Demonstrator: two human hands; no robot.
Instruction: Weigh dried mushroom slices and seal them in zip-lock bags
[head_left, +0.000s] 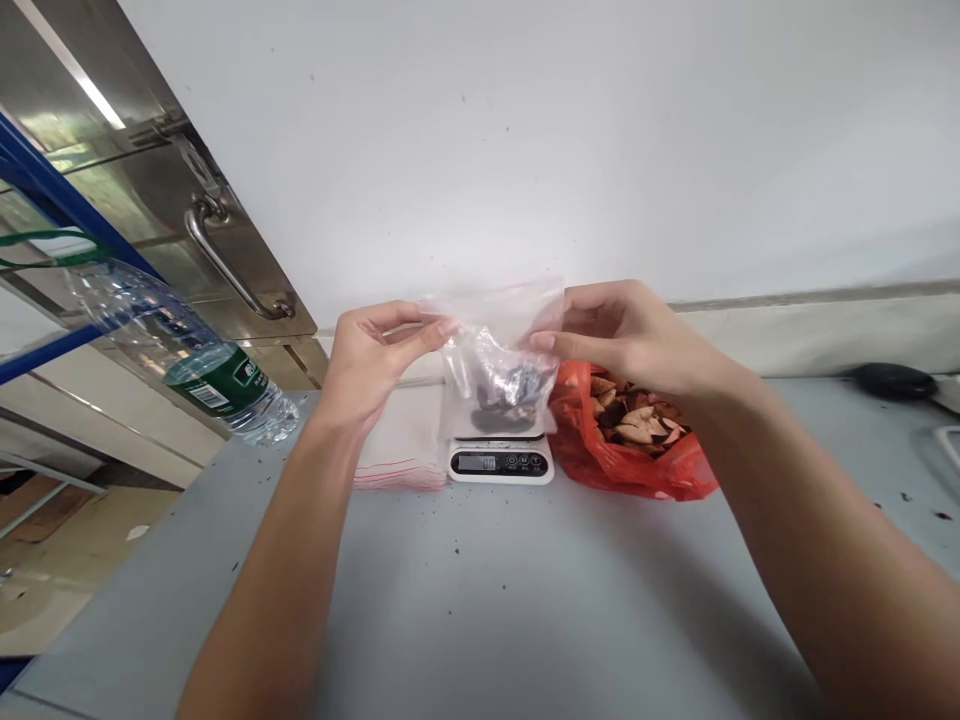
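Between my two hands hangs a clear zip bag (499, 350) with dark brown pieces at its bottom. My left hand (379, 350) pinches the bag's upper left edge between thumb and fingers. On the other side, my right hand (615, 330) grips the upper right edge the same way. Behind and below the bag is a small white digital scale (501, 466), its display seeming to read zero. Left of the scale lies a stack of flat zip bags (405, 440) with red seal lines. A red plastic bag (592, 455) full of dried brown pieces (641, 425) sits open to the right.
A large water bottle (217, 380) with a green label stands at the table's left edge. A black object (892, 380) lies at the far right. Small dark crumbs dot the grey table (465, 620). A white wall (600, 130) rises behind; a metal door (225, 250) is at left.
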